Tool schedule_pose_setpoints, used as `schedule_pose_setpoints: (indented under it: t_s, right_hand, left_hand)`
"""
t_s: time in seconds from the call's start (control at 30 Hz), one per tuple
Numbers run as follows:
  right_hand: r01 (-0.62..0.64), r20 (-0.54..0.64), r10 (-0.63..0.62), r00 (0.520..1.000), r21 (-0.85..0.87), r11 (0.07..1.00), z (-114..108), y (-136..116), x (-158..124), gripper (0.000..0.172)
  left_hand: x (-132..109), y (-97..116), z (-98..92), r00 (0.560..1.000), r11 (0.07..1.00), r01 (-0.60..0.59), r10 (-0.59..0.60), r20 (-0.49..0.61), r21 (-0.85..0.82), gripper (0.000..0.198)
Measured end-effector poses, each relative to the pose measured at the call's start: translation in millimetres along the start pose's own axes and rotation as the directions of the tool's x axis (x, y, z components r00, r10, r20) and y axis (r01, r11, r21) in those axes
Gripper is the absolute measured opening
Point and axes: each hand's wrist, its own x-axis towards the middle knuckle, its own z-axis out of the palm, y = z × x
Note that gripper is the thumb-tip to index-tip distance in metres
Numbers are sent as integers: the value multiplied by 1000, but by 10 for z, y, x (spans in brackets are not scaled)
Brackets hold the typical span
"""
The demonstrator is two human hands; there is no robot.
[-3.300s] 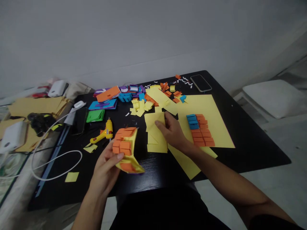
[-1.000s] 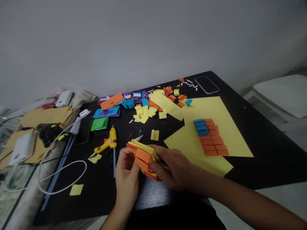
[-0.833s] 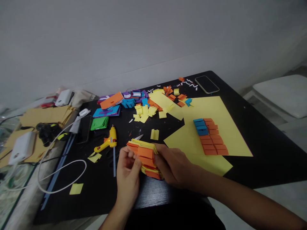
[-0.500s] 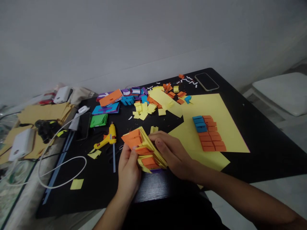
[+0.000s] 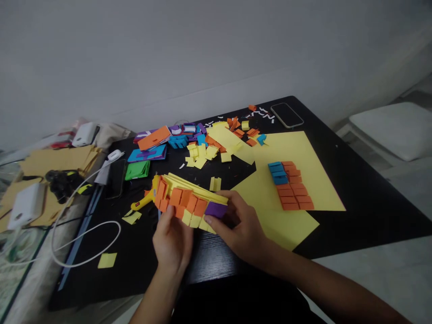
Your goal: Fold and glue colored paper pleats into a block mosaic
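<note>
Between my hands is a yellow paper booklet (image 5: 195,182) with folded paper pieces on its face, orange, yellow and one purple (image 5: 216,209). My left hand (image 5: 173,240) grips its lower left part, the thumb on the orange pieces. My right hand (image 5: 241,229) is closed around the right end, its thumb just below the purple piece and its fingers behind. Partly hidden behind the booklet lies a yellow glue gun (image 5: 143,201). On the right, a yellow sheet (image 5: 317,171) carries blue folded pieces (image 5: 278,173) and orange folded pieces (image 5: 294,191).
Folded paper pieces (image 5: 200,153) and white scraps are scattered at the back. A phone (image 5: 286,115) lies at the far right, another phone (image 5: 116,178) at the left. A white cable (image 5: 119,229) loops across the left side. Beyond the table stands a white stool (image 5: 394,128).
The booklet has turned from a tilted, more upright pose to lying crosswise, with its rows of pieces facing me. My right thumb has come round to its front near the purple piece.
</note>
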Motion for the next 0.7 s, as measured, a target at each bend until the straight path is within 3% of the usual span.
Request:
schedule_pose_setpoints:
  t_s: [0.07,0.1,0.13,0.17,0.2,0.23,0.27,0.3,0.33,0.4,0.5,0.7]
  right_hand:
    - [-2,32,2,999,-3,1000,-83,-55,23,43]
    - [-8,59,8,998,-7,1000,-130,-79,36,45]
    - [-16,88,17,996,-14,1000,-176,-100,50,44]
    - [-28,117,31,993,-25,999,-219,-116,63,42]
    - [-39,144,44,989,-36,999,-256,-128,76,40]
    - [-49,166,57,985,-48,998,-284,-138,88,40]
    - [-58,191,68,979,-55,997,-304,-147,97,41]
    - [-67,216,78,973,-58,996,-315,-155,103,42]
    - [-79,243,90,966,-54,995,-319,-165,105,43]
    - [-107,283,113,952,-35,994,-313,-188,97,45]
    - [-146,292,145,945,-19,989,-300,-235,61,48]
    - [-157,283,180,942,-101,982,-303,-333,-1,54]
  left_hand:
    - [60,90,-156,995,991,-101,99,26,86,37]
    - [79,152,-233,974,963,-226,222,39,145,42]
    - [83,223,-299,931,900,-365,351,99,239,51]
    - [73,297,-344,853,772,-523,477,215,361,63]
    - [48,369,-366,753,583,-657,533,385,477,71]
    - [13,432,-363,669,378,-743,448,593,553,75]
    - [-24,481,-338,592,205,-806,283,754,556,79]
    - [-57,512,-299,506,85,-862,156,848,499,86]
    - [-80,525,-253,432,23,-902,47,900,432,91]
    - [-90,505,-175,343,-8,-939,-39,939,343,95]
    - [-51,425,-148,315,19,-949,-36,948,316,88]
    - [-70,355,-198,394,64,-918,19,919,392,89]
